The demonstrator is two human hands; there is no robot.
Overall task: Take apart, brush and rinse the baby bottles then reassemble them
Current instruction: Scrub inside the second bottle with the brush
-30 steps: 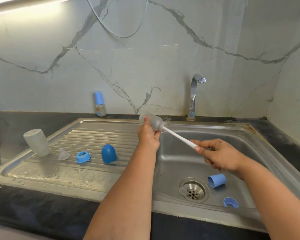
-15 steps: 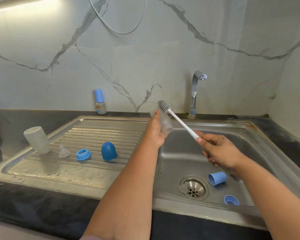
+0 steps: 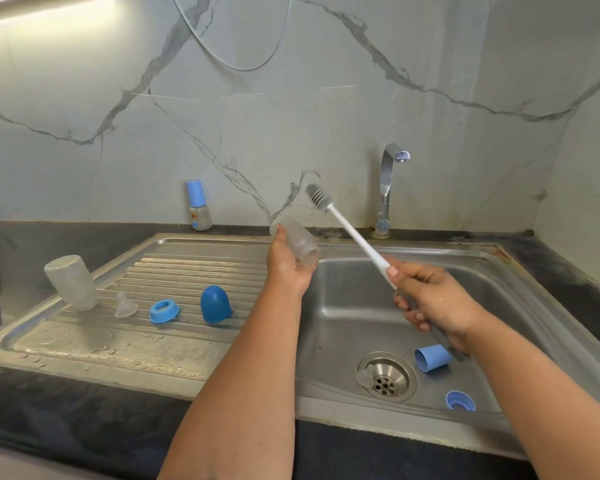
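Head view: the left hand (image 3: 288, 268) grips the clear bottle (image 3: 297, 242) above the sink (image 3: 343, 306), while the right hand (image 3: 433, 299) grips the bottle brush (image 3: 352, 233), now withdrawn, its head up and right of the bottle.

left hand (image 3: 289, 270): no ring | right hand (image 3: 439, 301): no ring | forearms bare, sleeveless
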